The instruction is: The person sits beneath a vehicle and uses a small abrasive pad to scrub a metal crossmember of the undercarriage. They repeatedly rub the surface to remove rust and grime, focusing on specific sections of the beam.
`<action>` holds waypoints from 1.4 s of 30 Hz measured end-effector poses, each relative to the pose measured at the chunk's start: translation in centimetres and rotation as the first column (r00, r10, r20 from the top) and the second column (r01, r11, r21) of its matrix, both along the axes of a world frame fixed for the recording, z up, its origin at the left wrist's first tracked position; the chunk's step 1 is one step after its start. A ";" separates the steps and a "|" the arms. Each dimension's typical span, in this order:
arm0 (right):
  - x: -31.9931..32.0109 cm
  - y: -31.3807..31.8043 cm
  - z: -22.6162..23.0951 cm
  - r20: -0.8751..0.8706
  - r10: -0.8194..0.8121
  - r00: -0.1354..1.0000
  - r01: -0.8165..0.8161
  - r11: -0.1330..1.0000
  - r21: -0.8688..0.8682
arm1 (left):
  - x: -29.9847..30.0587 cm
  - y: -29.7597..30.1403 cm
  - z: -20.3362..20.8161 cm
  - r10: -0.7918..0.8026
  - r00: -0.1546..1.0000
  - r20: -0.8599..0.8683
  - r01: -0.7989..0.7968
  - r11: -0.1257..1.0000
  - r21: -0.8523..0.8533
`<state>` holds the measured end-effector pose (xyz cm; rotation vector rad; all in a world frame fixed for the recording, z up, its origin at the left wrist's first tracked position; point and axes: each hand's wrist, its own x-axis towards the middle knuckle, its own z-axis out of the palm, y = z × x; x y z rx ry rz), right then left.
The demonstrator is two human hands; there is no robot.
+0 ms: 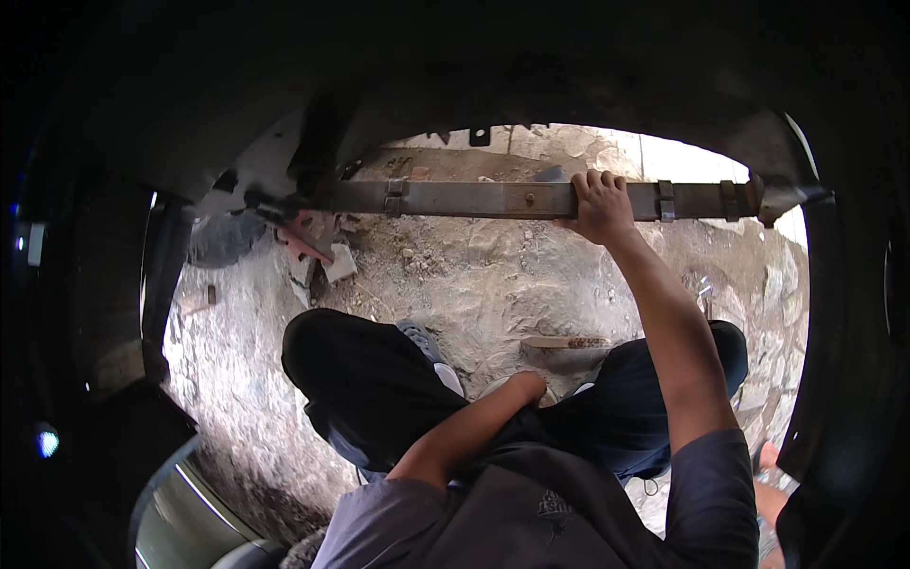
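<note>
Lower left edge: a curved greenish panel [180,526], beside the person's left sleeve [384,522].
Lower right edge: part of another person's bare limb [773,498], cut off by dark shapes; which part, I cannot tell.
Knees: bent and spread wide in dark trousers [365,389], flanking the space in front of the body; a grey shoe [420,342] shows inside the left one.
Floor between the knees: a narrow wooden strip [566,342], darker and rough at its right end, lying on pale, dusty ground [512,284].
Beyond the right knee: a small shiny metal piece [704,287], partly hidden.
Far left ground: a pale block [339,264] among rubble, near a reddish metal piece [305,237].
Metal bar: a long bar [464,199] crossing ahead from left to right, with bands around it and a bolt head on its face.
Surround: dark bodywork [597,104] arching beyond the bar and closing in both sides.
Left hand: low between the knees, forearm slanting inward; the left hand [528,385] shows only its back, so its fingers' state cannot be told.
Right hand: arm stretched forward, the right hand [602,211] wrapped around the bar right of its middle, fingers over the far edge, thumb at the near edge.
</note>
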<state>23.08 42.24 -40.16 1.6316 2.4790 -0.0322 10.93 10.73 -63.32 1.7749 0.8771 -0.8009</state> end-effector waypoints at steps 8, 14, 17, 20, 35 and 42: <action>0.7 -0.2 -1.0 -0.128 0.006 0.992 0.003 0.998 0.069 | -0.7 2.5 0.4 0.002 0.999 0.048 0.003 0.996 -0.092; -0.3 -4.5 -4.3 -0.350 0.025 0.937 0.087 0.949 0.302 | -1.8 7.4 6.5 0.345 0.927 0.146 -0.355 0.934 0.047; -3.0 -9.0 -7.8 -0.556 0.129 0.821 0.098 0.928 0.360 | -3.5 10.4 11.8 0.652 0.718 0.243 -0.696 0.661 0.281; -4.0 -14.1 -10.3 -0.698 0.065 0.713 0.123 0.969 0.216 | -7.9 12.4 13.8 0.689 0.617 0.380 -0.766 0.417 0.489; -4.2 -7.5 -4.1 -0.920 0.140 0.365 0.192 0.956 0.221 | -16.4 24.9 18.9 0.162 0.577 0.800 -0.762 -0.244 0.599; -4.5 8.2 -5.9 -0.485 -0.053 0.873 0.127 0.984 0.122 | -18.5 28.1 16.4 0.259 0.751 0.607 -0.620 -0.040 0.784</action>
